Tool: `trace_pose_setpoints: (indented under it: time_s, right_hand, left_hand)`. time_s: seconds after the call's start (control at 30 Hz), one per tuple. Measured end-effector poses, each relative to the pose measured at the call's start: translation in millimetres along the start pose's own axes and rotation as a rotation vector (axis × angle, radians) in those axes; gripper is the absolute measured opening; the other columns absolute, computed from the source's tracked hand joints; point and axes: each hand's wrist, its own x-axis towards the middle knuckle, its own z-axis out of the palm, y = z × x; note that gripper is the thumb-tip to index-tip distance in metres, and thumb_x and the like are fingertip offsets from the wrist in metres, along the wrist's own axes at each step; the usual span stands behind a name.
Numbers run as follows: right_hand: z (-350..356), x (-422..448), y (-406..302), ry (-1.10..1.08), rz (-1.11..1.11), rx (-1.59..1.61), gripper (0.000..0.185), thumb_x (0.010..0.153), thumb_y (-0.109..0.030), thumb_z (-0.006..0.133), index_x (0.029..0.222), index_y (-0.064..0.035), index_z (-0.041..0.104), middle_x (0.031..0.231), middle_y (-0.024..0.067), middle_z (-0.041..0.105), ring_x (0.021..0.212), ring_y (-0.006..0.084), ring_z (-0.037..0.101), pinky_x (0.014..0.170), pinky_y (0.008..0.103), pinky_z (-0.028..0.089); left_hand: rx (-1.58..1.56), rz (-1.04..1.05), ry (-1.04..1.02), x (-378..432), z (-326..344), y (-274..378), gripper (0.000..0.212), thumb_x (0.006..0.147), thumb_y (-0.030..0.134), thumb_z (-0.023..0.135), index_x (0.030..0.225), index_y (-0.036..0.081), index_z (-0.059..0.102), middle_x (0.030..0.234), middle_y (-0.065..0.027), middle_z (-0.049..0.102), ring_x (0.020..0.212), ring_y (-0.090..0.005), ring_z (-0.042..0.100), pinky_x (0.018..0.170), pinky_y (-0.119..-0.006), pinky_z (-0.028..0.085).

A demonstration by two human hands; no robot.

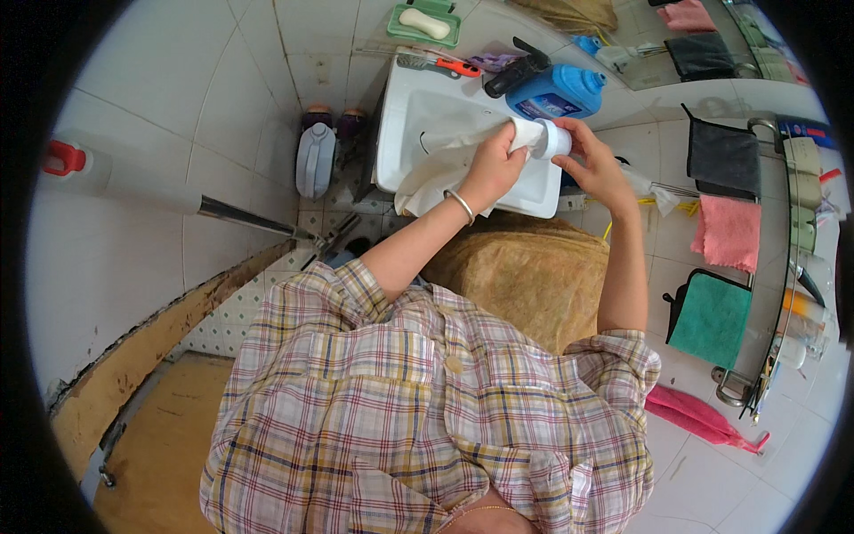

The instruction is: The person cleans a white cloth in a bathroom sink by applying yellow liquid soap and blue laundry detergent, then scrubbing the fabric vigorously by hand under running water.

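Observation:
My left hand [495, 168] grips a white cloth [434, 175] that drapes down over the front of the white sink [410, 127]. A bunched end of the cloth meets a small white round container [555, 139], perhaps a cup or a lid. My right hand [599, 167] holds that container from the right, fingers and thumb around its side. Both hands are above the right part of the basin. Whether the cloth reaches inside the container cannot be made out.
On the sink's back ledge lie an orange-handled brush [440, 65], a black bottle [517, 70] and a blue bottle [557, 92]. A green soap dish [427, 25] sits behind. At right, cloths [726, 233] hang below a glass shelf [790, 267]. A brown-covered object [534, 280] stands below the sink.

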Motion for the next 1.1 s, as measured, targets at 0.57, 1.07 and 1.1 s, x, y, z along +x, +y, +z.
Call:
trace_pose_setpoints:
  time_s: [0.57,1.07,1.1]
  right_hand:
    - [27.5,2.5,6.9,0.022,-0.048,0.000,0.042,0.076,0.000,0.064,0.115,-0.0046,0.049,0.104,0.0128,0.059,0.092,0.0209,0.058,0.080,0.0329,0.050]
    - [52.2,-13.2,37.2,0.226,0.019,0.490,0.056,0.075,0.003,0.062,0.124,-0.0088,0.037,0.116,0.0031,0.043,0.111,0.0145,0.043,0.085,0.0282,0.044]
    - [60.4,-11.9,39.7,0.226,0.016,0.495,0.058,0.074,0.002,0.063,0.124,-0.0092,0.037,0.116,0.0031,0.043,0.111,0.0146,0.043,0.085,0.0280,0.044]
  left_hand:
    - [-0.087,-0.250,-0.381,13.3,-18.5,-6.7,0.034,0.082,-0.003,0.039,0.113,0.002,0.052,0.105,-0.0079,0.060,0.096,-0.0212,0.057,0.086,-0.034,0.042]
    - [-1.039,-0.607,-0.170,14.3,-37.4,-22.8,0.030,0.081,-0.008,0.042,0.110,-0.001,0.048,0.105,-0.0124,0.055,0.100,-0.0245,0.055,0.092,-0.038,0.044]
    - [-1.058,-0.595,-0.159,14.4,-40.0,-29.3,0.030,0.082,-0.006,0.043,0.111,-0.001,0.048,0.107,-0.0132,0.055,0.102,-0.0249,0.054,0.093,-0.038,0.042]
